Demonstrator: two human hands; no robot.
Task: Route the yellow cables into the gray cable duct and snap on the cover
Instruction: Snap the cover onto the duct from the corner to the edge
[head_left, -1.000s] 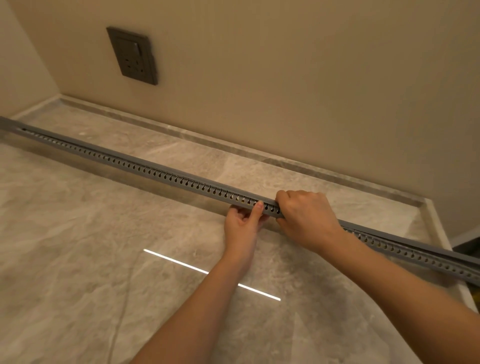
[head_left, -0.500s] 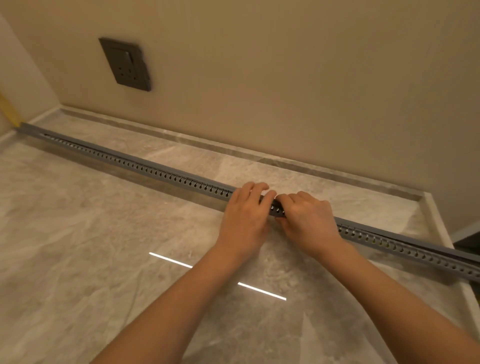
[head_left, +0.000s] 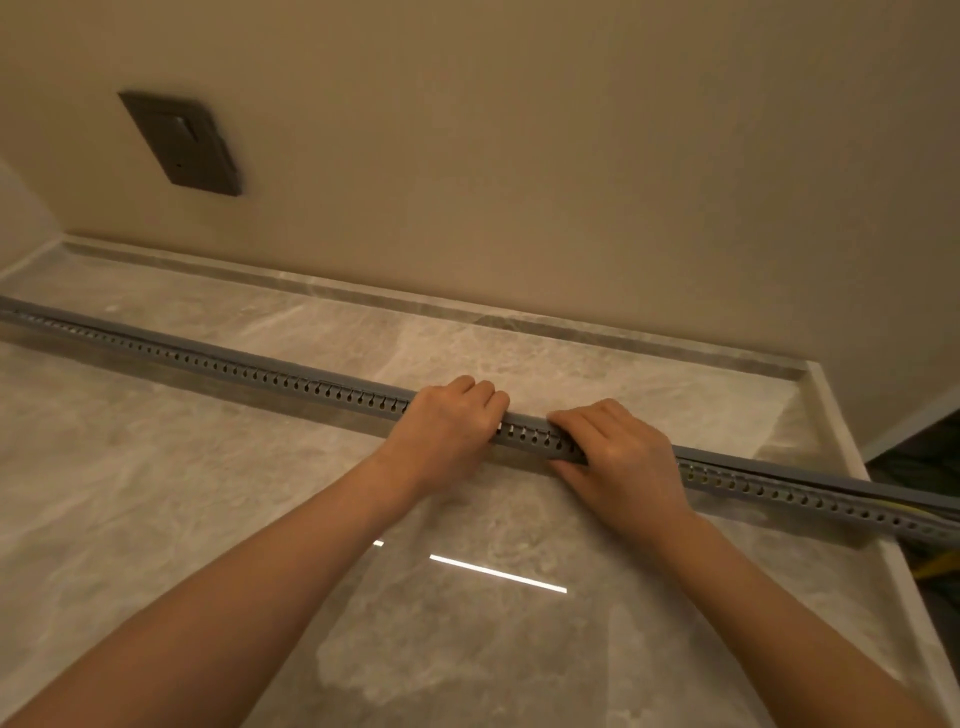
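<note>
A long gray slotted cable duct (head_left: 260, 371) lies across the marble floor from far left to lower right, with its gray cover (head_left: 524, 418) on top. My left hand (head_left: 447, 428) lies over the duct near its middle, fingers curled over the top. Just to its right, my right hand (head_left: 615, 457) wraps the duct, thumb at the near side. At the right end the cover (head_left: 883, 491) sits slightly raised, and a yellow cable (head_left: 904, 505) shows in the gap. Yellow also shows faintly through the slots right of my right hand.
A beige wall with a dark socket plate (head_left: 184, 143) rises behind the duct. A stone skirting strip (head_left: 467, 306) runs along the wall's foot. At the right the floor ends in a raised edge (head_left: 852, 467), with a dark area and more yellow (head_left: 937, 564) beyond.
My left hand rose from the duct's near side onto its top. Both hands have shifted apart, leaving a short stretch of duct bare between them. The camera has swung a little.
</note>
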